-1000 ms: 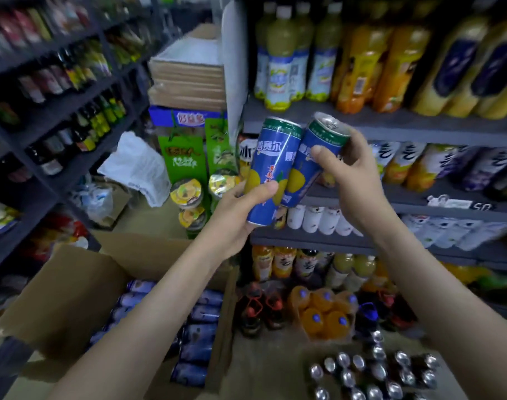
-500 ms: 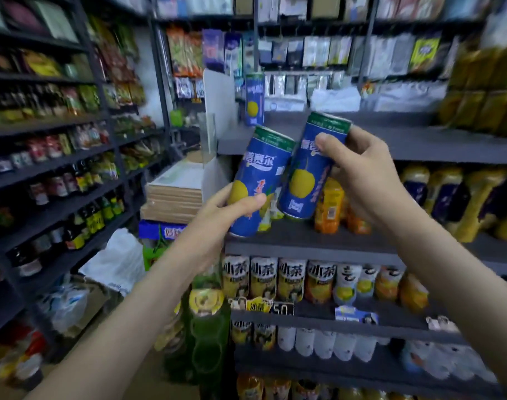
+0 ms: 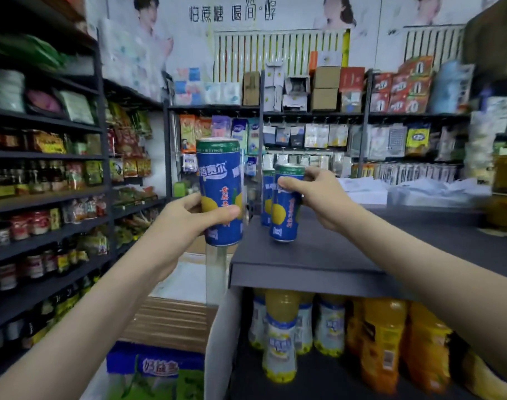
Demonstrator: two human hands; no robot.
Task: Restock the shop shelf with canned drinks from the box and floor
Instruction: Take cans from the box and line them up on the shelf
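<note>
Setting first can (image 3: 285, 217) on top shelf (image 3: 347, 255): right hand (image 3: 318, 197) fingers clamped round its upper part; seat base flat beside shelved can (image 3: 266, 197) just behind fingers. Left hand (image 3: 186, 217) grips second can (image 3: 219, 174), off-shelf.

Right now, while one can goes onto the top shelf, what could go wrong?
1. The right hand sets the right can very close to the standing can; a nudge could topple that one.
2. Both cans are near the left end of the shelf, so a tipped can might roll off.
3. The left hand grips the left can in the air beside the shelf, unsupported; a slip would probably drop it.
</note>
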